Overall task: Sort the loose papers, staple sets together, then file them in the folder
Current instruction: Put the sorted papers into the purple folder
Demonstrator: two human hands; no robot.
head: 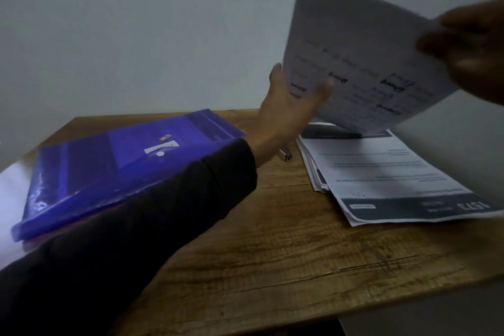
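Note:
A printed sheet of paper (360, 54) is held up in the air above the back right of the wooden table (272, 254). My left hand (289, 109) grips its lower left edge, thumb across the front. My right hand (471, 49), blurred, pinches its right edge. Below it a loose stack of printed papers (387, 174) lies on the table's right side. A blue-purple plastic folder (122, 166) lies shut on the left. A small metal stapler (285, 156) peeks out from under my left wrist.
A pale wall rises right behind the table. A white surface (11, 199) shows at the far left under the folder's corner. Bare wood spreads across the front middle of the table. The table's front right edge drops off to a white floor.

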